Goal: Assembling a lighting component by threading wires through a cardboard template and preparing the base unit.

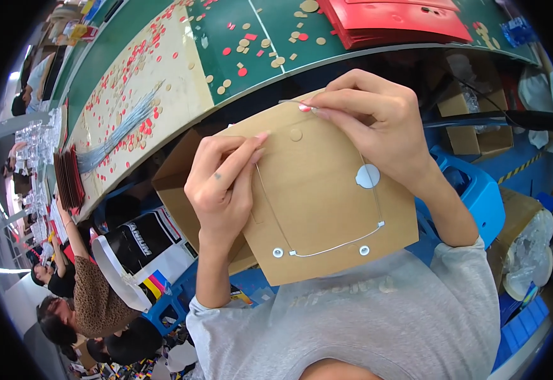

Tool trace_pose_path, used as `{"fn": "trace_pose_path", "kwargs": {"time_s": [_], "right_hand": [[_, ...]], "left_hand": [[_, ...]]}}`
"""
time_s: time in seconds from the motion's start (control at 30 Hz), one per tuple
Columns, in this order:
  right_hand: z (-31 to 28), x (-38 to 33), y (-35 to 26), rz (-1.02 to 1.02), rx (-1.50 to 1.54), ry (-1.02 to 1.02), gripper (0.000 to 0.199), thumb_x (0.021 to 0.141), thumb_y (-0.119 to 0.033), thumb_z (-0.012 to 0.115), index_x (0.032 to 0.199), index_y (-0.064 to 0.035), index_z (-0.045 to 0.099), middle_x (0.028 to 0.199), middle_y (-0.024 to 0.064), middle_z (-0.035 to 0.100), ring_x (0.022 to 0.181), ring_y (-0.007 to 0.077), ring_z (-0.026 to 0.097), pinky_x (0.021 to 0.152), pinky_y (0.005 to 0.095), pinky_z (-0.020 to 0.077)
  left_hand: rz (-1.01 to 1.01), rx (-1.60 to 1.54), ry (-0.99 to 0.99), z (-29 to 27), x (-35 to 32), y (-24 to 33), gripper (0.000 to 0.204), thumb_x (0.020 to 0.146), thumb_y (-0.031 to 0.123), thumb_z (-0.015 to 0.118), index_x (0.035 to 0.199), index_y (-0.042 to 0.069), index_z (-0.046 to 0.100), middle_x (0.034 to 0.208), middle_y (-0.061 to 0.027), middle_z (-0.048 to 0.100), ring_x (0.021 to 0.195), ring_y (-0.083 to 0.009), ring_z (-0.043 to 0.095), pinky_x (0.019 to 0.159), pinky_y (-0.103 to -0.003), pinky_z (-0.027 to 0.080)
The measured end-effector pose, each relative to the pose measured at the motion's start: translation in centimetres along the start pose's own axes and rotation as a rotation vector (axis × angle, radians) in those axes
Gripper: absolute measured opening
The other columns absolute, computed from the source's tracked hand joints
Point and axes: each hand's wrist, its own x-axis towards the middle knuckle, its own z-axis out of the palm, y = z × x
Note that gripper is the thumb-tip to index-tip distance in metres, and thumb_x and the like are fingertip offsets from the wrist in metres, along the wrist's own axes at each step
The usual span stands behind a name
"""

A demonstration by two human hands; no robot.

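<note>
Far left, other people [83,297] sit along a long green worktable [131,38] that curves away, littered with small red and tan paper discs [131,82]; a bundle of thin grey wires [121,130] lies on a pale sheet there, with a stack of dark red cards [69,177] standing just beside it.

Moving toward the middle, the person's left hand [222,183] grips the left edge of a flat brown kraft-paper folder with small metal eyelets and a round white sticker [327,202]. The fingers are pressed together, pinching the folder's edge, the thumb behind it. The folder is held up in the air between both hands, below the table edge and above the person's grey shirt [352,316].

A thin clear cord [336,249] runs from the top edge down both sides and across between the two lower eyelets.

The right hand [378,123] curls over the folder's top edge, thumb and forefinger pinching the cord's upper end.

Farther right sit a pile of red card folders [403,19] on the table, a blue plastic crate [473,190] and brown cardboard boxes [479,136].

Likely risks: the slippery cord could slide from the fingertips, or a hard tug could tear the paper around an eyelet or crease the folder.
</note>
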Motion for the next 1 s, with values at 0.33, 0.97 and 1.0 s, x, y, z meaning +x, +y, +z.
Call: {"fn": "trace_pose_path", "kwargs": {"time_s": [0.33,0.97,1.0], "right_hand": [[0.6,-0.5,0.1,-0.158,-0.099,-0.08,0.016,0.074,0.002,0.079,0.088,-0.0059,0.079,0.079,0.0056,0.069,0.075,0.0213,0.069,0.063,0.0302,0.055],[0.4,-0.3,0.1,-0.206,0.047,-0.178,0.012,0.076,-0.002,0.081,0.088,-0.0029,0.078,0.084,0.0074,0.072,0.074,0.0221,0.07,0.066,0.0302,0.0571],[0.4,-0.1,0.1,-0.216,0.045,-0.19,0.012,0.076,-0.002,0.08,0.088,-0.0026,0.077,0.084,0.0076,0.072,0.074,0.0226,0.07,0.066,0.0308,0.0572]], "left_hand": [[0.085,-0.044,0.043,1.1,0.5,0.4,0.022,0.07,-0.009,0.082,0.089,-0.001,0.075,0.076,-0.0076,0.067,0.068,-0.0209,0.064,0.062,-0.028,0.05],[0.048,-0.003,-0.014,1.1,0.9,1.6,0.018,0.07,-0.006,0.082,0.085,0.003,0.076,0.072,-0.0057,0.063,0.063,-0.0197,0.057,0.056,-0.03,0.044],[0.038,-0.007,-0.031,1.1,0.9,1.6,0.017,0.07,-0.005,0.082,0.084,0.003,0.076,0.072,-0.0059,0.063,0.063,-0.0201,0.057,0.056,-0.03,0.045]]}}
